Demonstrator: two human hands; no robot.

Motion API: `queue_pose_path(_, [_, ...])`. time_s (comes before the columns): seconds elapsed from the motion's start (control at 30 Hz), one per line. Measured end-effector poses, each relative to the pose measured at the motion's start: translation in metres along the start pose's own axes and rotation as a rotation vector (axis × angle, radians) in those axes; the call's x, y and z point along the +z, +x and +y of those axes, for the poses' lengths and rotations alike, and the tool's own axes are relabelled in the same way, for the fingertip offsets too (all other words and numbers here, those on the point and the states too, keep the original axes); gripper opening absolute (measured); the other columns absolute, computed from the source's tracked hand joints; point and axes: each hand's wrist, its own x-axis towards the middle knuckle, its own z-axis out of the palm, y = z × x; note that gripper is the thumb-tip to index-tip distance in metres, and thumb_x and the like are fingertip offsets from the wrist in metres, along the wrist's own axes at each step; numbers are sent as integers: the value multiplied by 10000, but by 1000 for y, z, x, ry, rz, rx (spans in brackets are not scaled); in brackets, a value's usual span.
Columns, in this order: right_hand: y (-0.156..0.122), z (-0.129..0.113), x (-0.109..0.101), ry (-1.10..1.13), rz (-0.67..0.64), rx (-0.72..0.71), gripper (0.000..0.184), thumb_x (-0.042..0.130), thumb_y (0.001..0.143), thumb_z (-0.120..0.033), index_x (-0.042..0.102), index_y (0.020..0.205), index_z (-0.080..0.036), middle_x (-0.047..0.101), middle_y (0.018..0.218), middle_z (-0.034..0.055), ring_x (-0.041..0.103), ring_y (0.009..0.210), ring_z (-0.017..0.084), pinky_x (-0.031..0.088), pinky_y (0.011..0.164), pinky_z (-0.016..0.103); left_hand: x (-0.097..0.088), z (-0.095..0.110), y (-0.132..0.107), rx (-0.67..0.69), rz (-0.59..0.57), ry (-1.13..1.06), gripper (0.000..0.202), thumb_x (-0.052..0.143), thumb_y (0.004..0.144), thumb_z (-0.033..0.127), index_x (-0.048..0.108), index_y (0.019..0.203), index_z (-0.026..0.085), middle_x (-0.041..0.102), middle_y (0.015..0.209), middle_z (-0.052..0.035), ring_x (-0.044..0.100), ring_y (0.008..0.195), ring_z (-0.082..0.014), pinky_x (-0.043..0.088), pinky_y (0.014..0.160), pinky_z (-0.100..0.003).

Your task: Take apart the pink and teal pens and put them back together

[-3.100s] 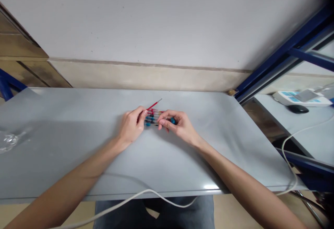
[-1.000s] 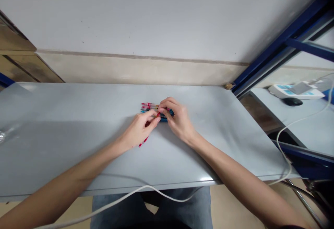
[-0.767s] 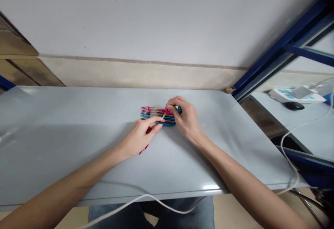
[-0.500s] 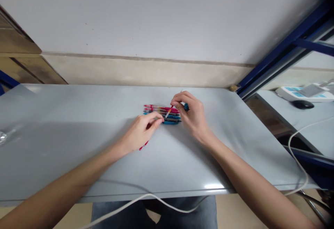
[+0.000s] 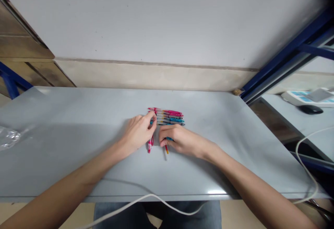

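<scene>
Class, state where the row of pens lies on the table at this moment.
Head view: the row of pens lies at the middle of the table, just beyond the left hand and right hand.

Both hands rest close together on the grey tabletop (image 5: 78,124), just in front of a neat row of pens (image 5: 168,116), with the red ones farther off and the blue ones nearer. The left hand (image 5: 138,133) pinches a red pen barrel (image 5: 150,145) whose end points back toward the person. The right hand (image 5: 181,140) curls over a thin refill (image 5: 166,149) with a red-orange end. A white cable (image 5: 146,197) loops past the near edge, and crumpled clear plastic (image 5: 9,136) lies far left.
</scene>
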Motion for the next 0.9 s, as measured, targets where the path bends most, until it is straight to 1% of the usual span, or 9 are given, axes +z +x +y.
queue_pose_path(0.07, [0,1,0,16,-40,23,189,622,949,-88,681,790,-173,678,879,33,617,803,156,489,756,291,0,2,-2,-8,-10,28,137,493,970,265,624,1000,237,622,631,21,526,531,-159,312,585,-269])
queue_pose_path(0.23, [0,2,-3,94,-70,48,119,677,928,-115,713,832,-174,705,908,38,650,848,155,509,781,274,2,6,-6,-17,-53,49,101,523,949,260,590,1024,252,636,641,19,575,554,-183,300,572,-271])
queue_pose_path(0.3, [0,1,-4,112,-55,39,107,673,938,-137,727,854,-175,708,931,46,653,877,160,515,802,284,3,6,-7,-24,-75,57,61,541,930,252,584,974,252,638,643,14,577,558,-190,283,563,-277])
queue_pose_path(0.37, [0,-1,-6,123,0,24,111,660,953,-166,740,877,-177,711,960,58,650,882,165,519,813,303,4,7,-7,-24,-91,66,37,562,891,216,573,875,248,640,652,6,588,577,-197,262,557,-284])
queue_pose_path(0.5, [0,-1,-9,158,90,25,131,634,963,-158,745,895,-177,720,987,63,649,855,160,515,805,312,6,5,-8,-8,-82,105,135,552,850,165,540,738,240,645,657,-10,618,614,-213,217,556,-299])
queue_pose_path(0.6, [0,2,-11,170,76,41,109,644,947,-138,741,923,-183,735,953,46,657,842,157,504,798,300,8,4,-9,-1,-76,125,132,570,848,176,561,735,245,658,657,-15,626,611,-222,211,559,-304])
queue_pose_path(0.7, [-1,3,-10,152,36,76,22,720,908,-186,728,887,-186,722,838,10,621,731,136,472,718,266,9,4,-9,3,-69,141,130,584,841,167,576,740,248,665,658,-13,622,601,-218,216,560,-306])
queue_pose_path(0.77, [0,2,-8,143,16,93,80,758,889,-223,724,830,-181,706,780,-1,600,687,128,454,683,256,9,4,-9,8,-65,147,143,570,856,168,579,735,244,658,646,-13,614,587,-210,215,557,-306])
queue_pose_path(0.9, [0,2,-5,169,28,83,143,741,912,-281,750,812,-179,739,825,34,652,768,155,483,743,285,10,3,-8,23,-56,162,172,552,904,226,590,738,244,658,649,-23,615,586,-217,212,556,-308])
